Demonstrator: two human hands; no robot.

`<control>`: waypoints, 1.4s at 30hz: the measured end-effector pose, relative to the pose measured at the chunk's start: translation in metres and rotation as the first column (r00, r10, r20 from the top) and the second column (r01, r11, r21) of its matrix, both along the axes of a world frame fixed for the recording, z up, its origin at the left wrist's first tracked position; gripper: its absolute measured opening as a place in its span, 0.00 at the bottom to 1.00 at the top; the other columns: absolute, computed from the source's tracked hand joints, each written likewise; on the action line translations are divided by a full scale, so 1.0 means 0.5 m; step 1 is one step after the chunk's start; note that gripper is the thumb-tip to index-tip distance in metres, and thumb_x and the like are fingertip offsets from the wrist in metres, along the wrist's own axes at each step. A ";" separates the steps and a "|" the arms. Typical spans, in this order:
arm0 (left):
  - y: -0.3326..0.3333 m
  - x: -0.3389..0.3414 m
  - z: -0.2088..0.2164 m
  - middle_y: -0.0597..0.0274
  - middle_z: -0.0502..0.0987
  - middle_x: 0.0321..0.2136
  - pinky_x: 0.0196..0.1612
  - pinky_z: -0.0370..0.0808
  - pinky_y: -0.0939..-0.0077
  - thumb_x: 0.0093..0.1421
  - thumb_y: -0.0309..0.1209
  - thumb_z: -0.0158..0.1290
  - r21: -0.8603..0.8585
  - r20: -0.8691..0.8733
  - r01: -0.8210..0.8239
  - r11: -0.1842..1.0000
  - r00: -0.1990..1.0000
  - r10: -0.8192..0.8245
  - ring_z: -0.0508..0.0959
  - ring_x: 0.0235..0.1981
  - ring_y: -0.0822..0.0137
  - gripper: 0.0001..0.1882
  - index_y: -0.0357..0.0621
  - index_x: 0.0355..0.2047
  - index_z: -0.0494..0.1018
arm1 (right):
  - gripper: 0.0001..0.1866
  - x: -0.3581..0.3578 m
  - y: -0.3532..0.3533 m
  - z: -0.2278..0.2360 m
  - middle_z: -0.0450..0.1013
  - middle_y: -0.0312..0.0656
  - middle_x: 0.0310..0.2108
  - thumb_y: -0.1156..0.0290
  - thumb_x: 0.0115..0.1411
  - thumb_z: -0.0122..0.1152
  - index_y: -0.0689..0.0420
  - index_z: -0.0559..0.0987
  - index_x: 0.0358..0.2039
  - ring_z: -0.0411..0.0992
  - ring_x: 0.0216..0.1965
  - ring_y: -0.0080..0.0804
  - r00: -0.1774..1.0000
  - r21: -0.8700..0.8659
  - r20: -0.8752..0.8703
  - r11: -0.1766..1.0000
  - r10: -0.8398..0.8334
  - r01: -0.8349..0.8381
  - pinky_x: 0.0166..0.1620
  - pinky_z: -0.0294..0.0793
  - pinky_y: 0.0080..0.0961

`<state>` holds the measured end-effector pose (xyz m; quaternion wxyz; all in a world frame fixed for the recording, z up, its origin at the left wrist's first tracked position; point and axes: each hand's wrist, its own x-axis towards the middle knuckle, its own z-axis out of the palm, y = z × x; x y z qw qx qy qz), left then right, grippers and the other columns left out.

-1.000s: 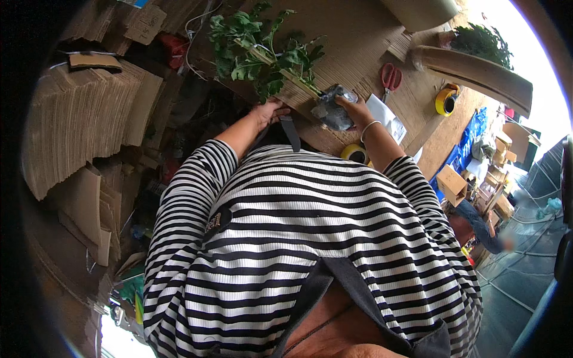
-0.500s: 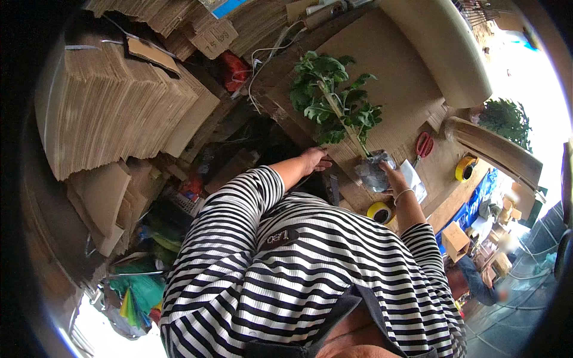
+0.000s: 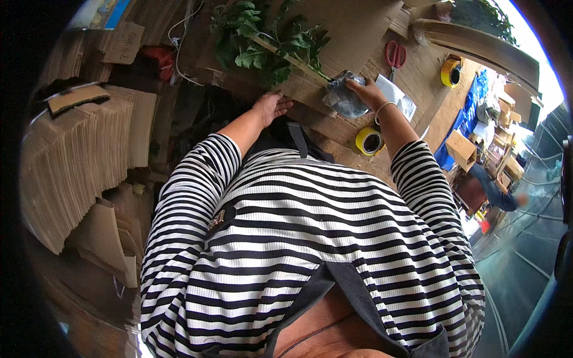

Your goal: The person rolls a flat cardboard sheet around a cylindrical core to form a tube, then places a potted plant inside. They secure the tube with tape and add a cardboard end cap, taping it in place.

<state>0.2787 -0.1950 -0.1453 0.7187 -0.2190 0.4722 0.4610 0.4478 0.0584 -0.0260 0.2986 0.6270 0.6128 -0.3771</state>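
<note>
One plant (image 3: pixel 287 55) lies across the front of one wooden bench (image 3: pixel 425 62), its base in one dark plastic bag (image 3: pixel 344 98). Two hands are at work. The right hand (image 3: pixel 368 93) has its fingers closed over the bag's right side; how far they reach beneath it cannot be told. The left hand (image 3: pixel 273 108) is open and empty, fingers loosely extended, just below the leaves by the bench edge; whether they touch it is unclear.

The plant's long axis runs diagonally: the leafy top points to the person's far left, the bagged base to the near right, with one pale stem between. Whether the bag bears on the bench cannot be told.

One pair of red-handled scissors (image 3: pixel 395 55) lies beyond the right hand, blades toward the person, and one white sheet (image 3: pixel 397 98) just beside that hand. There are two yellow tape rolls: a near roll (image 3: pixel 369 141) below the right wrist, and a far roll (image 3: pixel 452 71) right of the scissors.
</note>
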 end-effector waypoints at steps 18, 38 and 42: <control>0.035 0.141 -0.005 0.61 0.77 0.50 0.49 0.75 0.60 0.72 0.32 0.45 0.040 -0.148 -0.269 0.962 0.951 0.272 0.78 0.49 0.58 0.13 0.55 0.55 0.66 | 0.45 0.048 0.021 -0.025 0.75 0.51 0.53 0.47 0.51 0.71 0.62 0.70 0.62 0.74 0.54 0.38 0.940 -0.022 -0.341 0.999 0.022 -0.031 0.54 0.72 0.29; 0.064 0.187 -0.032 0.69 0.81 0.33 0.38 0.77 0.73 0.63 0.32 0.57 0.177 0.025 -0.260 0.949 0.965 0.260 0.80 0.34 0.70 0.06 0.49 0.39 0.79 | 0.36 0.111 0.075 -0.094 0.76 0.42 0.51 0.52 0.56 0.67 0.57 0.72 0.62 0.74 0.50 0.34 0.925 -0.154 -0.361 0.986 -0.118 0.065 0.55 0.70 0.28; 0.079 0.218 -0.063 0.65 0.81 0.36 0.39 0.78 0.72 0.63 0.33 0.58 0.171 0.090 -0.291 0.941 0.956 0.279 0.80 0.36 0.66 0.07 0.48 0.40 0.78 | 0.41 0.106 0.082 -0.098 0.76 0.45 0.53 0.46 0.54 0.67 0.57 0.70 0.63 0.74 0.52 0.35 0.963 -0.036 -0.265 0.997 0.053 -0.064 0.56 0.69 0.28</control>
